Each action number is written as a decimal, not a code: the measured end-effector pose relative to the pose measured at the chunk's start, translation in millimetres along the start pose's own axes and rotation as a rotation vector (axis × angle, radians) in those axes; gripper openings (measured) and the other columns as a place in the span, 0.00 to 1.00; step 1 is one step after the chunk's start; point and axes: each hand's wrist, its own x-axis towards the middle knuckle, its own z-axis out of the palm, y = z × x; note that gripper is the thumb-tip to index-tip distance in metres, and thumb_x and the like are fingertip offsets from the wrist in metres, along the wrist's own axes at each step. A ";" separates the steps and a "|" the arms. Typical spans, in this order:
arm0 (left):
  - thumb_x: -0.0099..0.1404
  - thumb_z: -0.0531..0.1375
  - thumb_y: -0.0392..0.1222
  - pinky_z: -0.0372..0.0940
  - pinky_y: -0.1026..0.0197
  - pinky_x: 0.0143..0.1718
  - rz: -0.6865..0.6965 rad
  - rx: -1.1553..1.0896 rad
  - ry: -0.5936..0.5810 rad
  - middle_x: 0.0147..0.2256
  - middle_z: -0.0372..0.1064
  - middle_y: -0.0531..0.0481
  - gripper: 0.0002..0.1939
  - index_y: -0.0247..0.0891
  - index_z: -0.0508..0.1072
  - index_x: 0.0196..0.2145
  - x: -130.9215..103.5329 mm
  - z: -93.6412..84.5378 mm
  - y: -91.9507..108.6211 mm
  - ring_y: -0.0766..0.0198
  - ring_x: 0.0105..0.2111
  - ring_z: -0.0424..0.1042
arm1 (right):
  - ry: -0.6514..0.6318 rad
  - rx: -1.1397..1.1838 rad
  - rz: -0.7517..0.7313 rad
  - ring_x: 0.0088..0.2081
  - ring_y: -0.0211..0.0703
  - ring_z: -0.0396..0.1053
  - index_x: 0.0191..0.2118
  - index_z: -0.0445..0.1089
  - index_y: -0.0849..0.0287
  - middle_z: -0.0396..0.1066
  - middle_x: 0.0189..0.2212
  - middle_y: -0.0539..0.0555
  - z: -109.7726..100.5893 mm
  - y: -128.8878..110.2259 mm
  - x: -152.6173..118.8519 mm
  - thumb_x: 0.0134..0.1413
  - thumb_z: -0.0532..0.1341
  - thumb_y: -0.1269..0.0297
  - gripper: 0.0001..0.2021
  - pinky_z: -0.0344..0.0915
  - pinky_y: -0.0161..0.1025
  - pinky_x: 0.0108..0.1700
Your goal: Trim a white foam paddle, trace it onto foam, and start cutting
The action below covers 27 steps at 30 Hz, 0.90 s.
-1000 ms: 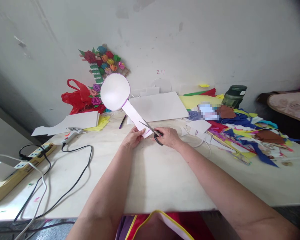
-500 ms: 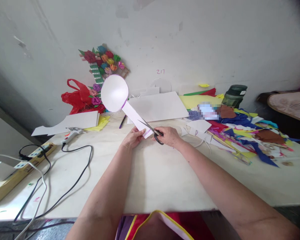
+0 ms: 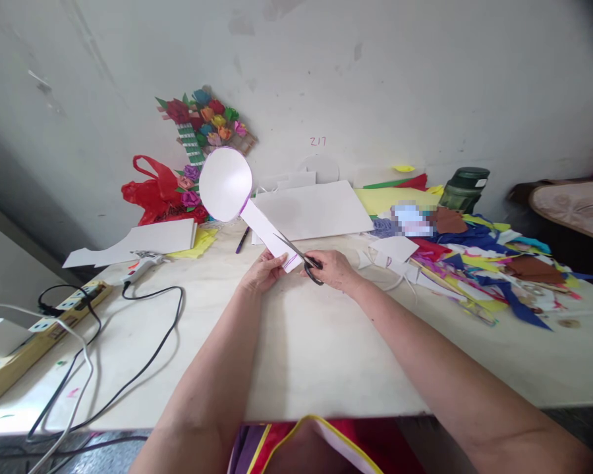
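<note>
Near the lower end of its strip, my left hand [image 3: 264,270] pinches a white paper cutout [image 3: 226,184], a round disc with a long straight handle. Purple pen lines run along part of the disc's edge and across the strip's lower end. My right hand [image 3: 333,268] grips black-handled scissors [image 3: 314,264] with fingers in the loops. Their blades lie along the right edge of the strip, pointing up and left. Whether the blades are cutting into the paper I cannot tell. Both hands are held above the table.
White sheets [image 3: 311,214] and a purple pen [image 3: 242,240] lie behind the hands. Colourful scraps [image 3: 494,263] and a dark bottle [image 3: 464,189] are at right. A glue gun [image 3: 143,266], its cable and a power strip [image 3: 54,322] occupy the left. Paper flowers [image 3: 212,122] lean against the wall.
The paper disc has shifted very slightly left. Both hands and the scissors are nearly where they were.
</note>
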 end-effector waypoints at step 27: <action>0.50 0.61 0.31 0.67 0.58 0.35 0.120 0.051 0.116 0.43 0.69 0.43 0.23 0.37 0.64 0.45 5.1 -0.9 1.3 0.58 0.39 0.70 | 0.177 0.412 0.490 0.16 0.33 0.62 0.32 0.70 0.58 0.67 0.19 0.48 11.7 26.9 7.0 0.38 0.60 0.53 0.15 0.60 0.30 0.17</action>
